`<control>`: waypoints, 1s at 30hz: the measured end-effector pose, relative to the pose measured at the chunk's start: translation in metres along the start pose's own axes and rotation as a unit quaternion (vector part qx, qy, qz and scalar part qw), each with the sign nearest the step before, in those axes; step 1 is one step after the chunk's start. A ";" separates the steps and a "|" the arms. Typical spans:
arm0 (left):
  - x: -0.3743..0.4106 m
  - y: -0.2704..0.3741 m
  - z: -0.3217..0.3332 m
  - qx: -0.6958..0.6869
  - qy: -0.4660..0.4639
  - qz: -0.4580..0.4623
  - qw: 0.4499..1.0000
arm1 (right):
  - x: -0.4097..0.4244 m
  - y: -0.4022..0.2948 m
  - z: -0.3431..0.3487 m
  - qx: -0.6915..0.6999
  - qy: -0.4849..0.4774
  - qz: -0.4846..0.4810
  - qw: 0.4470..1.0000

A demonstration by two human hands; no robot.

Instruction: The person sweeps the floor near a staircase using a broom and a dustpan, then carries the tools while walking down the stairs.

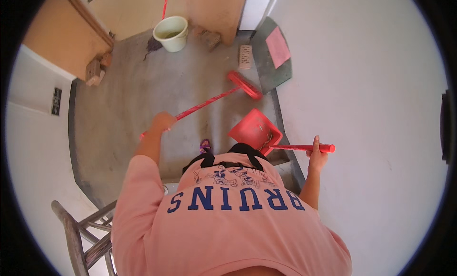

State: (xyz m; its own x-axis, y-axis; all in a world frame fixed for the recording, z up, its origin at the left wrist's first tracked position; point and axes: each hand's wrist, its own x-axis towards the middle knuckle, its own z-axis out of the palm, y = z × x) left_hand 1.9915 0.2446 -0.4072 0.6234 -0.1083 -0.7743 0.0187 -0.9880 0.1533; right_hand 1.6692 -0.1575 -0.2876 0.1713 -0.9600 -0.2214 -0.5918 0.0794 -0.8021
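My left hand (162,122) grips the red handle of a broom (207,104). The broom slants away to the upper right, its red head (244,85) low over the concrete floor near the right-hand wall. In my right hand (317,157) is the upper end of the handle of a long-handled red dustpan (255,127), thumb laid along it. The pan's mouth faces forward and left, just short of the broom head. Several small bits of litter (266,136) lie in it. My body hides part of the pan's near end.
Ahead stands a pale bucket (173,35) beside a dark mop head (154,44). Bricks (93,72) sit by the left door, and a perforated brick (245,56) near a dark board (273,61) leaning on the right wall. A railing (75,236) and a step edge (282,167) are close to me.
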 end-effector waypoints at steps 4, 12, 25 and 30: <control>0.011 -0.073 -0.036 0.037 0.052 0.016 0.998 | 0.006 -0.021 0.059 -0.062 -0.029 0.011 0.998; -0.040 -0.152 -0.101 -0.007 0.030 -0.126 0.992 | 0.063 -0.062 0.168 -0.108 -0.079 0.036 0.990; -0.149 -0.177 -0.097 -0.086 0.136 -0.264 0.951 | 0.126 -0.097 0.299 -0.006 -0.222 -0.013 0.975; -0.152 -0.169 -0.080 -0.069 0.200 -0.231 0.950 | 0.114 -0.113 0.342 0.047 -0.248 -0.047 0.966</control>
State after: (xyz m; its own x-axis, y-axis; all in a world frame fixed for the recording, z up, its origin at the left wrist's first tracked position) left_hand 1.9561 0.4371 -0.2660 0.7708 0.4105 -0.4872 0.4476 -0.8931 -0.0445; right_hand 2.0253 -0.1835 -0.4120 0.5911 -0.7195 -0.3646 -0.4846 0.0446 -0.8736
